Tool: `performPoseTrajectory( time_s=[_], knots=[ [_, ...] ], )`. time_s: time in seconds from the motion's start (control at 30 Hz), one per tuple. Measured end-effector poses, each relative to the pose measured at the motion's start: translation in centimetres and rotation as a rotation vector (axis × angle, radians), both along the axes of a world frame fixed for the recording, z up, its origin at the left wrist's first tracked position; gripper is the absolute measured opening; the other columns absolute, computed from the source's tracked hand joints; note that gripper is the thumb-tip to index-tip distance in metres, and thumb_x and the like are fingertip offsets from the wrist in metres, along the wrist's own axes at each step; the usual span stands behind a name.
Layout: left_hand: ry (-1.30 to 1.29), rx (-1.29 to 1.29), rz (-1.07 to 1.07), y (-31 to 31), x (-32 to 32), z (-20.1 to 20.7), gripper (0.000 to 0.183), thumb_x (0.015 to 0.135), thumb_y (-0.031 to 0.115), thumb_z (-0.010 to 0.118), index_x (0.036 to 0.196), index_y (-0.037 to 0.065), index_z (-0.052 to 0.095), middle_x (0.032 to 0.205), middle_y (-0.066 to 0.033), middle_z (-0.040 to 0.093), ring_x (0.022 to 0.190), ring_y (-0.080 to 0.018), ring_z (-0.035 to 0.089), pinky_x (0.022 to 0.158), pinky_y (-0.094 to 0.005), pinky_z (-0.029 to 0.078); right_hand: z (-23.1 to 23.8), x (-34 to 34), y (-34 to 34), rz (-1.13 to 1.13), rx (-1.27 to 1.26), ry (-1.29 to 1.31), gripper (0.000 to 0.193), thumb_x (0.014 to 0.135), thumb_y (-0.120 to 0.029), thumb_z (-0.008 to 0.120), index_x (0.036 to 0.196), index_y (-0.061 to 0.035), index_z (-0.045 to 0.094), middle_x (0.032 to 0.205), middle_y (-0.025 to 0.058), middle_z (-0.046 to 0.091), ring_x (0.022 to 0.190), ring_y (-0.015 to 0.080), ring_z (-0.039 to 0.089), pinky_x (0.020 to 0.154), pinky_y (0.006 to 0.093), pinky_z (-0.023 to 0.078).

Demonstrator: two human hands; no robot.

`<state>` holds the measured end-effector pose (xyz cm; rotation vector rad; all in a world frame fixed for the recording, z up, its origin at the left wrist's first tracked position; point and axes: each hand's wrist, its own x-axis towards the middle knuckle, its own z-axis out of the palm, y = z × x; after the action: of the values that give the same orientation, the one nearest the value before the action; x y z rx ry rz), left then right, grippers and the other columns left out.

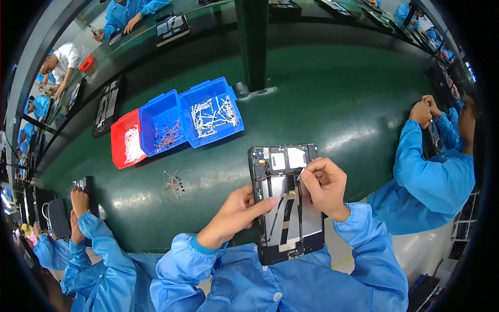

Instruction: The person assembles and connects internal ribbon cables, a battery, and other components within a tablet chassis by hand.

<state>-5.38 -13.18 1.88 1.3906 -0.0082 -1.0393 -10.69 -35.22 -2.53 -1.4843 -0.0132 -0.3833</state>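
Note:
An opened tablet (288,205) is tilted up in front of me at the table's near edge. Its inside shows a black frame, silver panels and dark ribbon cables. My left hand (236,216) grips its left side, with the thumb over the front. At the upper right part of the tablet, my right hand (327,188) is closed in a pinch close to a dark cable. A small pale bit shows at those fingertips, too small to name. Left of the tablet, a loose bunch of thin wires (174,185) with dark ends lies on the table.
Beyond the wires stand a red bin (117,148) of white pieces, a blue bin (150,111) of thin wires and another blue bin (208,89) of white strips. A dark post (252,47) rises behind them. Co-workers sit close on both sides.

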Motion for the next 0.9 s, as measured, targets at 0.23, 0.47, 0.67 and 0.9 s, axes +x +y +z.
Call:
performPoseTrajectory(
  time_s=[0.23, 0.47, 0.67, 0.9],
  knots=[
    [-0.064, -0.118, 0.002, -2.4, 0.4, 2.3, 0.026, 0.089, 0.015, 0.071, 0.110, 0.001, 0.064, 0.086, 0.0012, 0.065, 0.068, -0.0039, 0.057, 0.052, -0.0205, 0.042, 5.0, 1.4, -2.2, 0.002, 0.196, 0.027, 0.007, 0.094, -0.003, 0.062, 0.091, 0.0031, 0.059, 0.081, 0.0121, 0.070, 0.052, 0.0044, 0.052, 0.047, 0.0189, 0.042],
    [-1.312, -0.081, 0.550, -6.2, 2.2, 1.4, 0.025, 0.076, -0.001, 0.075, 0.099, -0.004, 0.067, 0.082, -0.0114, 0.070, 0.064, -0.0177, 0.067, 0.058, -0.0298, 0.052, 13.7, 3.7, -2.3, 0.207, 0.250, -0.159, 0.005, 0.092, -0.004, 0.062, 0.090, 0.0008, 0.060, 0.079, 0.0069, 0.063, 0.054, 0.0047, 0.050, 0.047, 0.0205, 0.037],
    [-1.859, 0.163, 0.552, -6.0, 4.0, -0.2, 0.032, 0.069, -0.001, 0.075, 0.099, 0.001, 0.066, 0.081, -0.0088, 0.061, 0.060, -0.0233, 0.060, 0.049, -0.0326, 0.049, 14.4, 5.7, 0.9, 0.480, 0.227, -0.143, 0.003, 0.089, 0.002, 0.062, 0.090, 0.0012, 0.060, 0.089, 0.0038, 0.062, 0.081, 0.0072, 0.060, 0.073, 0.0246, 0.050],
    [-1.886, 0.170, 0.585, -6.0, 4.6, -2.1, 0.028, 0.069, 0.002, 0.076, 0.096, 0.003, 0.067, 0.076, -0.0068, 0.058, 0.056, -0.0212, 0.055, 0.044, -0.0319, 0.045, 13.4, 6.2, 1.2, 0.487, 0.177, -0.158, 0.004, 0.088, 0.002, 0.062, 0.089, 0.0028, 0.058, 0.095, 0.0054, 0.057, 0.088, 0.0085, 0.057, 0.079, 0.0257, 0.049]
  ],
)
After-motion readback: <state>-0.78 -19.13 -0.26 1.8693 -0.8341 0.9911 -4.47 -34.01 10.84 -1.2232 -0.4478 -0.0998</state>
